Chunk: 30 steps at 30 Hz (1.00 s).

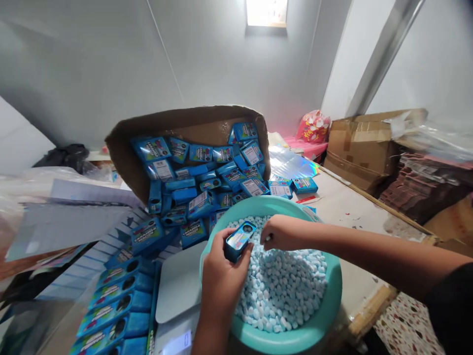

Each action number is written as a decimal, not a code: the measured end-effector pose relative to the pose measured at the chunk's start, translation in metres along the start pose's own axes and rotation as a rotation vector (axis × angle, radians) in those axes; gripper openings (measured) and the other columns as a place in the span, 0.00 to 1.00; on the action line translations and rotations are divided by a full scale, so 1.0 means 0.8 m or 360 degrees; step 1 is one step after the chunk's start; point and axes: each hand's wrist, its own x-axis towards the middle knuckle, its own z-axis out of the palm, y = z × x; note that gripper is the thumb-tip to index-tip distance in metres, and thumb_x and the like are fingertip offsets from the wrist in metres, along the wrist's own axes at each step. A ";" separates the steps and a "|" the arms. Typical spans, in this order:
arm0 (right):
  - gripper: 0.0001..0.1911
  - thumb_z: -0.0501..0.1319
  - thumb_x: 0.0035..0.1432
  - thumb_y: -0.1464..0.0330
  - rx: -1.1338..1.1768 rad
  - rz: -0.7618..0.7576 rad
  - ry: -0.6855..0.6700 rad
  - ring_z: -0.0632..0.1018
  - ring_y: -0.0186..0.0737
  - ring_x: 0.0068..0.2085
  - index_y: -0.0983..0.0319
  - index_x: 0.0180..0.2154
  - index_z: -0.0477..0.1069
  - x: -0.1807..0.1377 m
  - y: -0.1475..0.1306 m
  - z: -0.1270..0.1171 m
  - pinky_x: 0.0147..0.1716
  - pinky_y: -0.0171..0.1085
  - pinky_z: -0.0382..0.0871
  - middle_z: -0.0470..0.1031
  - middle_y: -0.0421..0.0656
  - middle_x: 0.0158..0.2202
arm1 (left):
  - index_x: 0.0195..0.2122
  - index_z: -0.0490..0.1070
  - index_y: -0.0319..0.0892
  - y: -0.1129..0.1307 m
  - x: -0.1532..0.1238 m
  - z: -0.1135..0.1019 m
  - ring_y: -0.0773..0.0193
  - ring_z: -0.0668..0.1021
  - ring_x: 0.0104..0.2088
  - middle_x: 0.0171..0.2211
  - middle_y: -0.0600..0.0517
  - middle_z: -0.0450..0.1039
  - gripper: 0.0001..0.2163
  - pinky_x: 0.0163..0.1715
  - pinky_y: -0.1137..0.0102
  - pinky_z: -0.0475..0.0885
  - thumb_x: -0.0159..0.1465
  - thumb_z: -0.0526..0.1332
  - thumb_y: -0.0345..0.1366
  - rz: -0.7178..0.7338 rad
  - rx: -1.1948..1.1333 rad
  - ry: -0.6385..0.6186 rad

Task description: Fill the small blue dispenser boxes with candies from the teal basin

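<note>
My left hand [221,276] is wrapped round a small blue candy box [239,239] with a round opening in its top, held over the near left side of a teal basin [306,335]. The basin is filled with small pale blue and white candies [284,286]. My right hand [283,232] reaches in from the right, fingers pinched together just beside the box's opening. What the fingers pinch is too small to make out.
A tipped cardboard carton [185,123] spills several blue boxes [199,187] behind the basin. A row of blue boxes [114,305] lies at the near left beside a white digital scale [177,296]. Cardboard boxes [362,143] and stacked packaging stand at the right.
</note>
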 end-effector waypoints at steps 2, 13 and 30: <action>0.06 0.67 0.54 0.71 -0.0015 -0.0057 0.0091 0.77 0.36 0.31 0.60 0.35 0.83 -0.004 -0.006 -0.026 0.31 0.33 0.63 0.82 0.41 0.31 | 0.48 0.72 0.48 0.002 -0.001 -0.001 0.55 0.82 0.36 0.39 0.50 0.81 0.21 0.37 0.64 0.76 0.56 0.67 0.50 -0.0019 0.0041 -0.0004; 0.10 0.71 0.50 0.72 -0.0297 -0.0127 -0.0175 0.74 0.32 0.29 0.58 0.37 0.82 0.027 -0.069 -0.095 0.27 0.32 0.59 0.80 0.37 0.31 | 0.49 0.71 0.50 -0.003 0.002 -0.002 0.58 0.80 0.43 0.45 0.53 0.79 0.18 0.44 0.64 0.73 0.59 0.66 0.46 0.0033 -0.0087 -0.0195; 0.15 0.67 0.56 0.68 0.0268 -0.0242 0.0223 0.79 0.38 0.42 0.62 0.46 0.76 0.031 -0.033 -0.071 0.40 0.35 0.73 0.79 0.45 0.43 | 0.47 0.72 0.47 0.004 0.002 -0.003 0.57 0.81 0.41 0.42 0.51 0.80 0.18 0.43 0.63 0.75 0.56 0.68 0.43 -0.0034 -0.0225 -0.0172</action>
